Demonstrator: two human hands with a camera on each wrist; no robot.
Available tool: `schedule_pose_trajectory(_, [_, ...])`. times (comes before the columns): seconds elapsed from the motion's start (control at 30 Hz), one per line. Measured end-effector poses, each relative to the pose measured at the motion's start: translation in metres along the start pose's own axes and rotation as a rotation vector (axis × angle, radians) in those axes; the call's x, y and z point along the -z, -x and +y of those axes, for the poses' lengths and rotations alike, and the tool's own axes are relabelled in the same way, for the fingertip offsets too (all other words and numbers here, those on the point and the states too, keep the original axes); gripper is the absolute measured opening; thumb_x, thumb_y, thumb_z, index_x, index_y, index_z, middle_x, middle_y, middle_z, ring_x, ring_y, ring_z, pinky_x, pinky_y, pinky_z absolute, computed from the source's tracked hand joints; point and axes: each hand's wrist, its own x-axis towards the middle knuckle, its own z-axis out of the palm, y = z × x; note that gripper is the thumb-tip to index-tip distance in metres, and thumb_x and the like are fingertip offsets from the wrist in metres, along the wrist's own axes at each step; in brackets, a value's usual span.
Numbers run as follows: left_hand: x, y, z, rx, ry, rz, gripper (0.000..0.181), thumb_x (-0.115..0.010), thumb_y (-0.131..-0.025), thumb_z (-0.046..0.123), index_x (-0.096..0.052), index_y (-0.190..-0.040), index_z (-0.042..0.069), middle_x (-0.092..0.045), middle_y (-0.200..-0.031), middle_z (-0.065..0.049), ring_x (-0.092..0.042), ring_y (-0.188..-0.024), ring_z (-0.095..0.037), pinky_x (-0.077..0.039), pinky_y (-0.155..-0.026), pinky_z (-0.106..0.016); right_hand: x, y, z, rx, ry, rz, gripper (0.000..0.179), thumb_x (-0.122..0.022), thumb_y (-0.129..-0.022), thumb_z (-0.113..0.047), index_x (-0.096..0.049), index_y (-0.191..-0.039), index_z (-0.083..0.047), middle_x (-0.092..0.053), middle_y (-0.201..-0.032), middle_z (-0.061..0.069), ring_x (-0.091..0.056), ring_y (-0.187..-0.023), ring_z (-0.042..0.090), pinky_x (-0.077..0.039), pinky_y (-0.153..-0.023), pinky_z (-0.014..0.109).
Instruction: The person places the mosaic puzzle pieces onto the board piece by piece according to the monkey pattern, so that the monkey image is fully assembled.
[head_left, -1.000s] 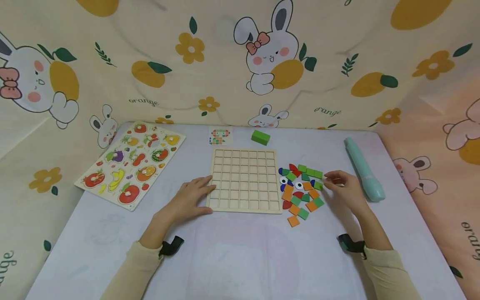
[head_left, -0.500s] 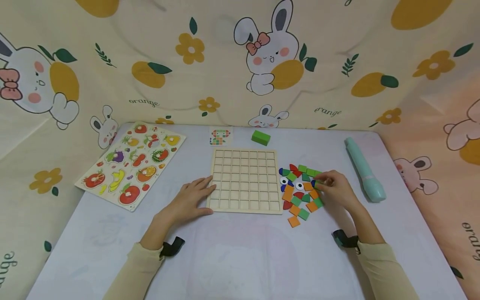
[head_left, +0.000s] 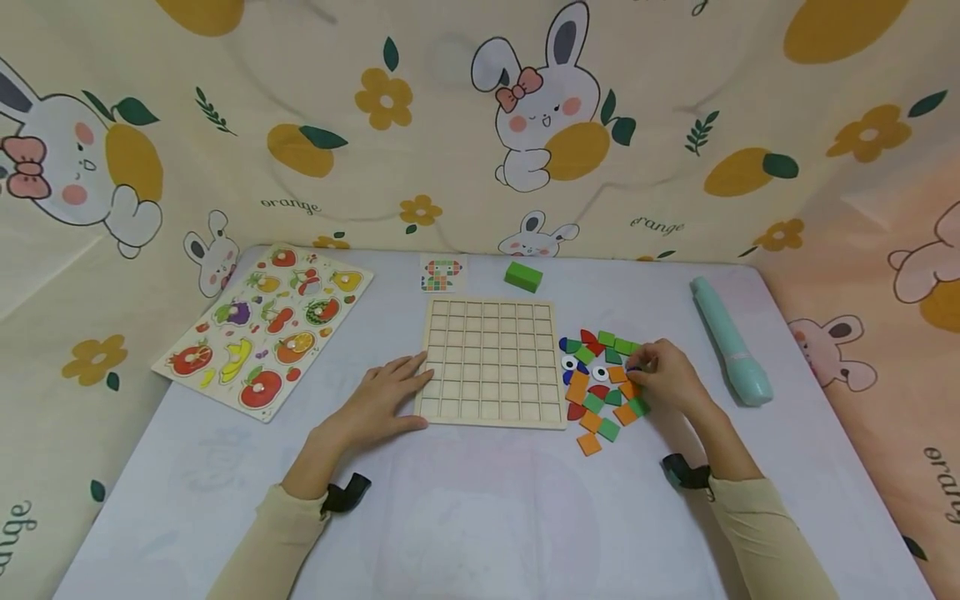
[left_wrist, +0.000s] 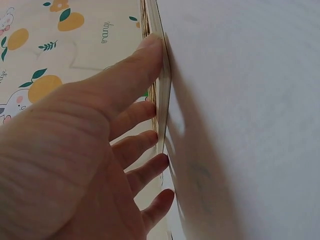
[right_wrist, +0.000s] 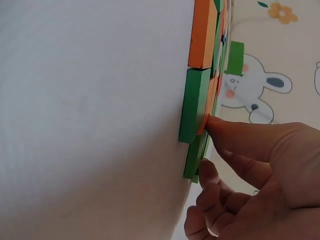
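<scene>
The left hand [head_left: 386,398] rests at the left edge of a square wooden grid board [head_left: 491,362]. In the left wrist view its thumb [left_wrist: 145,62] lies along the board's edge and its other fingers are spread. The right hand [head_left: 669,377] is over the right side of a pile of small coloured tiles, pinching a small blue tile [head_left: 633,368] with thumb and fingertips; the fingers partly hide it. In the right wrist view the thumb tip is right at an orange tile, close to a green tile [right_wrist: 194,105]. Two round eye tiles [head_left: 599,374] lie in the pile.
A fruit puzzle board [head_left: 266,329] lies at the left. Behind the grid board are a pattern card [head_left: 443,274] and a green block [head_left: 523,277]. A mint-green, club-shaped object [head_left: 731,342] lies at the right. Rabbit-print cloth [head_left: 450,125] hangs behind the table.
The right hand has moved left onto the pile's right edge, and its fingertips have closed on the blue tile, which has shifted slightly right. The left hand has stayed at the board.
</scene>
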Motion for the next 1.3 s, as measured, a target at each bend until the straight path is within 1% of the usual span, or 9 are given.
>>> schedule_pose_trajectory(0.23, [-0.002,0.000,0.000,-0.008,0.007,0.008,0.078,-0.075,-0.087,0.042,-0.045,-0.150,0.007,-0.023,-0.163,-0.013,-0.025,-0.146,-0.038,-0.026,-0.108,-0.061,0.003,0.001,-0.003,-0.016,0.077,0.009,0.022,-0.072,-0.090,-0.011,-0.065,-0.103,0.007,-0.056,-0.103,0.024,-0.050,-0.093,0.037,-0.044,-0.087,0.054])
schedule_pose_trajectory(0.43, [-0.002,0.000,-0.001,-0.021,0.000,0.025,0.077,-0.075,-0.087,0.041,-0.046,-0.149,0.006,-0.024,-0.163,-0.015,-0.026,-0.145,-0.039,-0.027,-0.107,-0.062,0.006,0.000,-0.004,-0.047,0.080,-0.026,0.024,-0.072,-0.091,-0.013,-0.063,-0.103,0.007,-0.059,-0.102,0.023,-0.051,-0.093,0.037,-0.044,-0.088,0.053])
schedule_pose_trajectory(0.53, [-0.001,0.001,0.000,-0.018,0.004,0.019,0.077,-0.075,-0.087,0.041,-0.045,-0.150,0.006,-0.023,-0.163,-0.015,-0.025,-0.146,-0.039,-0.026,-0.108,-0.062,0.007,0.000,-0.007,-0.053,0.076,-0.038,0.022,-0.072,-0.091,-0.011,-0.062,-0.101,0.005,-0.061,-0.098,0.021,-0.052,-0.091,0.035,-0.046,-0.085,0.049])
schedule_pose_trajectory(0.7, [-0.001,0.001,0.000,-0.021,-0.001,0.019,0.078,-0.076,-0.087,0.041,-0.045,-0.150,0.006,-0.024,-0.163,-0.014,-0.025,-0.146,-0.039,-0.026,-0.108,-0.062,0.007,0.000,-0.011,0.035,0.062,-0.032,0.013,-0.072,-0.090,-0.004,-0.063,-0.096,0.004,-0.061,-0.086,0.014,-0.052,-0.080,0.029,-0.047,-0.072,0.038])
schedule_pose_trajectory(0.77, [-0.001,0.001,0.000,-0.022,-0.004,0.025,0.078,-0.076,-0.087,0.040,-0.045,-0.149,0.006,-0.024,-0.163,-0.014,-0.026,-0.145,-0.039,-0.027,-0.107,-0.062,0.006,-0.001,-0.014,0.092,0.048,-0.008,0.013,-0.070,-0.090,-0.001,-0.064,-0.101,0.005,-0.062,-0.086,0.014,-0.053,-0.078,0.028,-0.047,-0.070,0.036])
schedule_pose_trajectory(0.93, [-0.001,0.001,-0.001,-0.019,0.000,0.027,0.077,-0.076,-0.087,0.040,-0.045,-0.149,0.006,-0.024,-0.163,-0.014,-0.026,-0.145,-0.040,-0.027,-0.107,-0.062,0.000,-0.008,-0.027,0.168,-0.016,0.030,0.025,-0.062,-0.094,0.004,-0.064,-0.119,0.009,-0.066,-0.099,0.022,-0.057,-0.084,0.032,-0.053,-0.079,0.043])
schedule_pose_trajectory(1.07, [-0.002,0.001,0.000,-0.015,0.006,0.017,0.077,-0.075,-0.088,0.040,-0.045,-0.150,0.006,-0.023,-0.163,-0.014,-0.025,-0.146,-0.040,-0.026,-0.108,-0.062,-0.012,-0.019,-0.040,0.164,-0.100,0.008,0.025,-0.061,-0.095,0.004,-0.066,-0.119,0.007,-0.066,-0.112,0.024,-0.062,-0.094,0.035,-0.054,-0.087,0.047])
schedule_pose_trajectory(1.17, [-0.001,0.002,0.001,-0.014,0.007,0.019,0.077,-0.075,-0.087,0.040,-0.045,-0.150,0.006,-0.023,-0.163,-0.014,-0.025,-0.146,-0.039,-0.025,-0.108,-0.062,-0.022,-0.030,-0.051,0.187,-0.156,0.002,0.022,-0.064,-0.093,0.004,-0.067,-0.115,0.007,-0.065,-0.107,0.022,-0.061,-0.094,0.034,-0.054,-0.086,0.042])
schedule_pose_trajectory(1.3, [-0.001,0.002,0.000,-0.015,-0.001,0.023,0.076,-0.074,-0.088,0.041,-0.045,-0.150,0.007,-0.023,-0.163,-0.015,-0.025,-0.146,-0.039,-0.026,-0.108,-0.062,-0.032,-0.046,-0.064,0.247,-0.189,-0.010,0.017,-0.068,-0.090,0.003,-0.070,-0.106,0.007,-0.062,-0.091,0.016,-0.057,-0.085,0.029,-0.051,-0.077,0.032])
